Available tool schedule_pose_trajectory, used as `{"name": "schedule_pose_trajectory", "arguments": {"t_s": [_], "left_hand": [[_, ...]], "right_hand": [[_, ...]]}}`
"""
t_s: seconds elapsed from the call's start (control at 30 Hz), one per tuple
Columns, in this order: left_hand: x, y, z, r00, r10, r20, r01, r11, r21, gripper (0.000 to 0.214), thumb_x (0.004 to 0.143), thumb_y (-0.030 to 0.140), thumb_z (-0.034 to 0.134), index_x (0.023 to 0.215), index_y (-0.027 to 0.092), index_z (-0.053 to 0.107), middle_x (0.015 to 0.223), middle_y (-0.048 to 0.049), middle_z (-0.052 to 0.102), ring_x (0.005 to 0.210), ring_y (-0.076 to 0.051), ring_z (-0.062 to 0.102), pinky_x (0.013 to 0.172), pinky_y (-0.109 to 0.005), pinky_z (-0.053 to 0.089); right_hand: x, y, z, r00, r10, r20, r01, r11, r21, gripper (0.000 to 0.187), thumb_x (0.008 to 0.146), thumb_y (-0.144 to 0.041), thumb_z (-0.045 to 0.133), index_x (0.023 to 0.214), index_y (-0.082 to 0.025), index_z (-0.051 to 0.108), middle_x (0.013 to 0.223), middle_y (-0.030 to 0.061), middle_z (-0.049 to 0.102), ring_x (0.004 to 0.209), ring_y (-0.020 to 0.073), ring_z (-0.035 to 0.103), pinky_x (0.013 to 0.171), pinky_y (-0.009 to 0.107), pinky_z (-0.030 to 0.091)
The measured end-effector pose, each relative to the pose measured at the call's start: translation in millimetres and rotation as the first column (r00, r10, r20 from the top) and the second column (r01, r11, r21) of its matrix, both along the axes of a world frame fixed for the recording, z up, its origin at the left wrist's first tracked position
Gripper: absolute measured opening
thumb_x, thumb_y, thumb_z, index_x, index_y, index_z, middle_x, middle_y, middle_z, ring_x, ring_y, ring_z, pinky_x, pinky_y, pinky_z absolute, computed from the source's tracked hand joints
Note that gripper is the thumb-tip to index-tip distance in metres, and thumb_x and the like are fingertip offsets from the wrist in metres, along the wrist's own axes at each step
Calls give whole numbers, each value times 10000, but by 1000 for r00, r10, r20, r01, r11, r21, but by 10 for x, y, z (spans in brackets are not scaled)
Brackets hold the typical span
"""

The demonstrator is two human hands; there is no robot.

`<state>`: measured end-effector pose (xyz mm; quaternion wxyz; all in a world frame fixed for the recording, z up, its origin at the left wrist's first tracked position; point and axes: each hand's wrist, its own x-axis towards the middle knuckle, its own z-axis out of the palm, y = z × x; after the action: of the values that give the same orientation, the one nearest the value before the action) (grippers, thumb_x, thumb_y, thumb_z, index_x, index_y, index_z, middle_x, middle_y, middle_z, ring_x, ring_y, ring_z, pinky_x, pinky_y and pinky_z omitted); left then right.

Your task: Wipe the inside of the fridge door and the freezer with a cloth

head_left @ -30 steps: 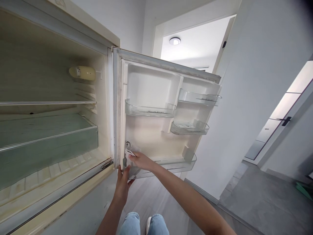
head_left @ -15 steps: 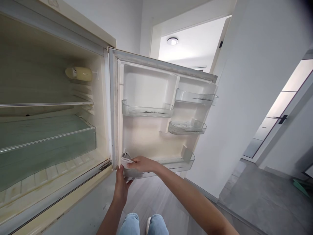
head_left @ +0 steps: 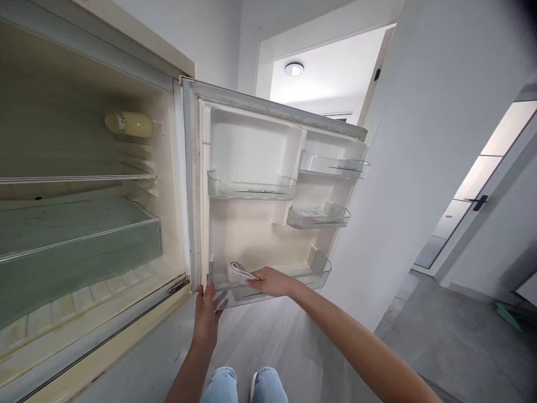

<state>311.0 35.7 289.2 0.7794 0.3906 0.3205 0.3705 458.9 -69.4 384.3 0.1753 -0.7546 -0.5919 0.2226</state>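
Fridge (head_left: 170, 168) stood open, door (head_left: 247, 232) swung out, greenish drawer (head_left: 84, 246) inside. Left hand's (head_left: 205, 316) fingers curled around bottom door bin's (head_left: 312, 275) left corner. Right hand (head_left: 272, 281) pinched cloth (head_left: 238, 273) over bin's left half; folded end projected left past fingertips.

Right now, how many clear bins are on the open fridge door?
4: the left bin, the upper right bin, the lower right bin, and the bottom bin by the left hand. None seems hidden.
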Motion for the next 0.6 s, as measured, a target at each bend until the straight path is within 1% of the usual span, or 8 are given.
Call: {"name": "schedule_pose_trajectory", "arguments": {"t_s": [0.1,0.17,0.23,0.3,0.37,0.47,0.53,0.6], "left_hand": [[11,25,-42,1000,8,3,-8,1000,-16,642,669,698,583,1250,438,497,1390,17,537,1164,-208,560,878,-336,479],[20,47,-75,1000,11,18,-11,999,-38,623,670,690,591,1233,438,507,1396,20,529,1143,-208,569,913,-362,462],[24,58,-90,999,15,37,-13,998,-57,611,671,680,599,1222,431,513,1392,14,531,1118,-204,578,928,-378,451],[19,57,-84,999,21,40,-17,997,-79,603,668,670,612,1208,420,522,1396,11,528,1107,-202,579,926,-381,445],[11,48,-66,999,22,40,-18,996,-91,596,666,662,620,1197,408,530,1397,9,527,1111,-201,573,920,-378,442],[7,34,-50,999,15,45,-11,996,-92,583,668,657,622,1188,408,532,1388,13,534,1098,-193,574,900,-366,442],[14,32,-55,999,13,51,-9,996,-87,581,665,648,631,1184,410,529,1374,15,541,1061,-181,586,875,-352,450],[24,36,-65,999,14,43,-10,996,-84,583,657,634,648,1178,404,525,1358,12,545,1028,-169,595,843,-335,457]], "right_hand": [[256,-173,-11,995,-90,-35,89,995,-35,364,870,-474,427,641,-191,424,642,-13,451,637,130,419,596,260,296],[471,-332,-20,983,-178,-42,175,982,-67,347,843,-468,458,640,-187,451,671,1,497,655,141,440,609,267,312],[707,-514,-2,959,-282,-23,277,954,-115,281,811,-415,504,661,-177,516,749,32,581,712,167,494,651,277,350],[923,-682,57,921,-389,19,387,910,-150,214,785,-353,531,689,-165,569,832,67,639,778,198,541,697,290,384],[1060,-789,146,884,-468,14,466,877,-117,218,797,-343,510,710,-159,589,846,82,656,792,212,563,703,298,404],[1026,-749,263,874,-476,-99,481,876,37,270,839,-377,456,766,-160,600,829,65,651,765,198,570,690,290,419],[839,-576,285,903,-406,-139,420,902,100,258,843,-373,462,792,-164,605,857,52,649,770,185,567,694,277,419],[564,-316,257,950,-289,-117,300,950,89,241,843,-356,476,781,-161,603,869,47,642,775,177,556,684,267,410]]}}
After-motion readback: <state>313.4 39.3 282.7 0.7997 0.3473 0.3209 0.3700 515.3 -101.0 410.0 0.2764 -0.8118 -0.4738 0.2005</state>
